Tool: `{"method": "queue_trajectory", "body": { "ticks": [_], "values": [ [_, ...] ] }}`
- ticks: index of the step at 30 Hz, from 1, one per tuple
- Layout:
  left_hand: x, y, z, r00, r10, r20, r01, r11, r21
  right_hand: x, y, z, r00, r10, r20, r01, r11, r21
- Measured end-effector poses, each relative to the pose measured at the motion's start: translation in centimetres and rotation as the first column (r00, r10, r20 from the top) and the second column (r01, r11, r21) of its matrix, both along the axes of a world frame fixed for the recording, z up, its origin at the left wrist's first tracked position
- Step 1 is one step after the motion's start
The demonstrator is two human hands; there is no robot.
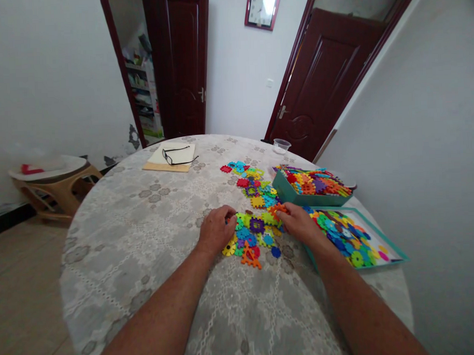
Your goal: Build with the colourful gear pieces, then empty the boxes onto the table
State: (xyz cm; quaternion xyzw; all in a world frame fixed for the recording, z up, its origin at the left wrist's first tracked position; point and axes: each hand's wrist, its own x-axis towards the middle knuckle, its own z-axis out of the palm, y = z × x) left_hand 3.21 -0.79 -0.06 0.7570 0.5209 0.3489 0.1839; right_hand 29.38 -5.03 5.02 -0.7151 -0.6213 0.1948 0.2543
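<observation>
Colourful plastic gear pieces lie joined and loose on the patterned tablecloth (157,242) in front of me. My left hand (218,229) rests at the left side of the near cluster, fingers curled at its edge; what they hold, if anything, is hidden. At the cluster's right side, my right hand (299,221) pinches an orange toothed piece (277,211). Between the hands sits a purple square piece (257,225) with teeth. Nearer to me are a yellow gear (229,247), an orange triangular piece (250,257) and a dark blue gear (276,252).
A green box (300,197) full of toothed pieces stands at the right. Before it, a shallow teal-rimmed tray (387,239) holds many gears. Black glasses (174,161) lie on paper (154,158) at the far left. A clear plastic bowl (281,145) stands at the far edge.
</observation>
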Motion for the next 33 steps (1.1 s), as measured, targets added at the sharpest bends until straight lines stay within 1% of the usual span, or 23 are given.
{"method": "queue_trajectory", "body": {
  "ticks": [2,4,7,10,12,13,14,16,17,18,19,21,23,24,26,28,30,33],
  "values": [
    [0.0,0.0,0.0,1.000,-0.003,-0.009,0.003,1.000,0.002,0.2,0.0,-0.4,0.997,0.034,0.070,-0.035,0.999,0.017],
    [0.0,-0.1,0.0,1.000,0.002,-0.017,-0.002,1.000,-0.001,0.4,0.0,-0.8,0.997,0.044,0.067,-0.044,0.999,-0.007],
    [0.1,-0.1,0.1,1.000,0.008,-0.026,-0.008,1.000,-0.016,0.9,0.1,-1.4,1.000,0.018,-0.010,-0.018,0.999,-0.033],
    [0.0,0.0,0.2,1.000,0.007,-0.009,-0.008,1.000,-0.024,1.2,0.1,-1.6,0.997,0.006,-0.078,-0.007,1.000,-0.007],
    [0.0,0.0,0.3,0.999,0.027,0.031,-0.027,1.000,-0.016,1.3,0.0,-1.3,0.976,0.001,-0.216,0.007,0.999,0.039],
    [0.0,-0.1,0.3,0.998,0.041,0.053,-0.041,0.999,-0.007,1.2,-0.1,-1.0,0.945,0.007,-0.328,0.015,0.998,0.065],
    [0.0,-0.2,0.4,0.996,0.051,0.073,-0.052,0.999,0.006,1.1,-0.3,-0.8,0.891,0.025,-0.452,0.016,0.996,0.086],
    [0.1,-0.4,0.6,0.993,0.034,0.109,-0.039,0.998,0.044,0.7,-0.8,-0.2,0.753,0.077,-0.653,0.005,0.992,0.124],
    [0.2,-0.6,0.7,0.992,0.003,0.127,-0.011,0.998,0.061,0.3,-1.1,-0.1,0.695,0.103,-0.712,0.001,0.990,0.144],
    [0.3,-0.9,0.9,0.988,-0.039,0.150,0.029,0.997,0.073,-0.1,-1.4,0.0,0.654,0.125,-0.746,-0.002,0.987,0.163],
    [0.4,-1.1,1.1,0.980,-0.086,0.178,0.074,0.995,0.073,-0.6,-1.7,-0.1,0.630,0.142,-0.763,-0.004,0.984,0.180],
    [0.6,-1.5,1.4,0.951,-0.177,0.255,0.175,0.984,0.032,-1.6,-2.3,-0.5,0.613,0.173,-0.771,-0.024,0.979,0.201],
    [0.9,-1.8,1.7,0.900,-0.252,0.357,0.288,0.956,-0.052,-2.7,-2.7,-1.2,0.616,0.210,-0.759,-0.088,0.976,0.199],
    [1.0,-1.9,1.7,0.869,-0.281,0.408,0.347,0.933,-0.098,-3.3,-2.9,-1.5,0.629,0.232,-0.742,-0.125,0.972,0.198],
    [1.2,-1.9,1.7,0.810,-0.309,0.498,0.442,0.880,-0.172,-4.2,-3.2,-1.9,0.682,0.286,-0.673,-0.200,0.958,0.204],
    [1.3,-1.9,1.6,0.762,-0.297,0.575,0.490,0.845,-0.214,-5.0,-3.4,-1.9,0.754,0.339,-0.562,-0.264,0.941,0.214],
    [1.2,-1.8,1.7,0.718,-0.270,0.642,0.524,0.816,-0.243,-5.6,-3.5,-1.8,0.813,0.363,-0.455,-0.289,0.930,0.226],
    [0.9,-2.0,2.1,0.648,-0.257,0.717,0.599,0.753,-0.272,-6.2,-3.4,-1.8,0.884,0.323,-0.337,-0.246,0.936,0.252]
  ]
}}
